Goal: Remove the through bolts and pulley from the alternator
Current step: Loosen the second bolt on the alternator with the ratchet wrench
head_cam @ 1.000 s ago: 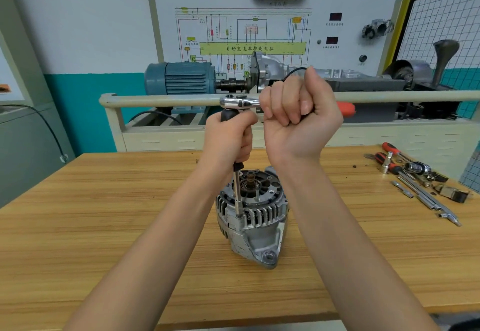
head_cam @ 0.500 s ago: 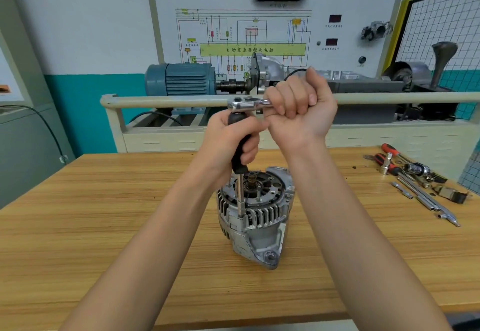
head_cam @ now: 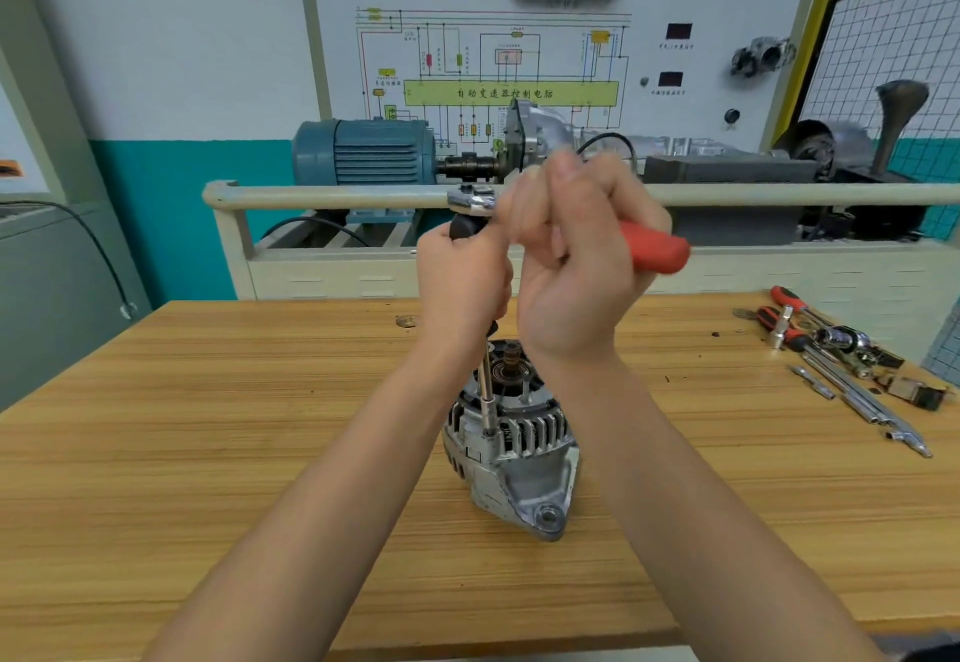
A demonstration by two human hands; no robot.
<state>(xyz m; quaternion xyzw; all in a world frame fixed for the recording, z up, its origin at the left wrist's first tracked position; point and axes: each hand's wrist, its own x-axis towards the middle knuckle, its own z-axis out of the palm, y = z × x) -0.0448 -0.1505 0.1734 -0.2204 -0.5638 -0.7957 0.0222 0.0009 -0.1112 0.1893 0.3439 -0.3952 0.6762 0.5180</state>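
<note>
alternator [head_cam: 511,445] mid-table [head_cam: 208,453], loose tools [head_cam: 841,365] far right

Alternator upright on the wooden bench, a ratchet and extension set on its top face.

The alternator [head_cam: 511,445] is a silver cast-metal unit with slotted cooling vents around its upper rim; it stands on end near the middle of the table [head_cam: 208,453], its mounting ear with a round hole pointing toward the viewer. Its bare, rust-brown shaft end [head_cam: 511,352] stands up at the centre of the top face. A slim steel extension bar [head_cam: 485,401] rises from the rim at the left of the shaft, tilted slightly, its tip seated at a through-bolt position; the bolt head itself is hidden. At the top sits a chrome ratchet [head_cam: 470,198] with a red handle [head_cam: 657,248].
</note>
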